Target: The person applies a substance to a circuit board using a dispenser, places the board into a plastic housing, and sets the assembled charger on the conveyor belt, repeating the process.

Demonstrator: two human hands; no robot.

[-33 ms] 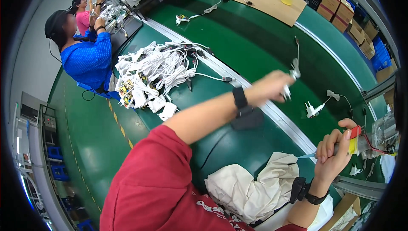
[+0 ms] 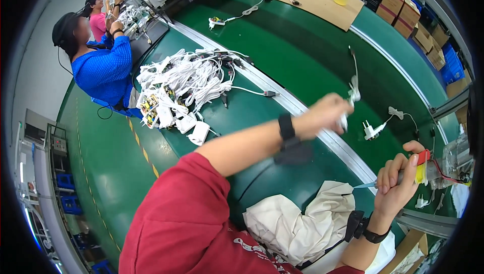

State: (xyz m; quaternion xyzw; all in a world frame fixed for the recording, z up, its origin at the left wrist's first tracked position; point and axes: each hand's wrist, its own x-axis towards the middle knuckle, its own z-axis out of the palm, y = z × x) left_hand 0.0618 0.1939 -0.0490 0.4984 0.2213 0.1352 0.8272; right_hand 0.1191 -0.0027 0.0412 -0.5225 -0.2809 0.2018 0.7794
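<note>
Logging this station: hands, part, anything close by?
Left hand closed on white corded adapter, blurred. Right hand gripping slim blue-tipped tool. Close by: another white plug-in adapter, dark green surface.

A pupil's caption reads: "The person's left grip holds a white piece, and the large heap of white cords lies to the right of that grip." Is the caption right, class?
Not quite: in the head view, the heap of white cords lies to the left of the left grip, not the right. That grip does hold a white piece.
</note>
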